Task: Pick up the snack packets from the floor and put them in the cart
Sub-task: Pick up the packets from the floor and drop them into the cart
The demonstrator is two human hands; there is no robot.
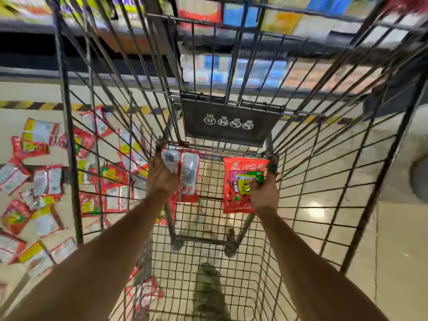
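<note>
Head view: inside the wire cart (328, 181), the left hand (162, 179) grips a white-backed snack packet (188, 177) and the right hand (264, 193) pinches a red snack packet (238, 179). Loose packets (44, 181) litter the floor (398, 239) left of the cart. Dropped edge-on, either held packet could slip out through the cart's open mesh.

The light is bright and even, from above. On the glossy floor (398, 239) at the right there is one white glare spot. The far shelves (254, 68) and the packets (46, 179) on the left are smeared by motion blur. The cart (67, 117) wires bend outward near the edges. Sharpest is the middle, around my left hand (162, 179) and right hand (264, 193).
</note>
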